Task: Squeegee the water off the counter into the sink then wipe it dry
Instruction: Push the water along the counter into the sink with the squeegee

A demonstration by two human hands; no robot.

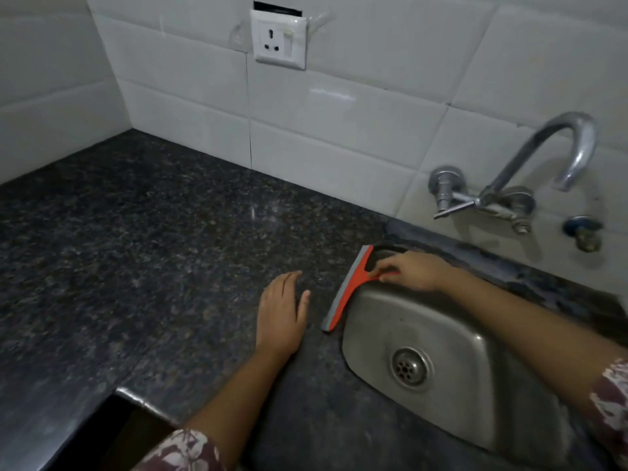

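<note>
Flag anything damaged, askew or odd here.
The white plastic wall socket plate looks badly fitted: a dark gap shows above its top edge, and clear tape-like residue sticks out beside both upper corners. Otherwise normal: the right hand grips the red grey-bladed squeegee at the rim of the steel sink.

Orange squeegee (351,287) blade along steel sink (452,338) rim, dark granite counter (153,249)

left hand (283,311): flat, palm down, fingers straight | right hand (413,270): arm extended, fingers curled round squeegee (354,285)
</note>
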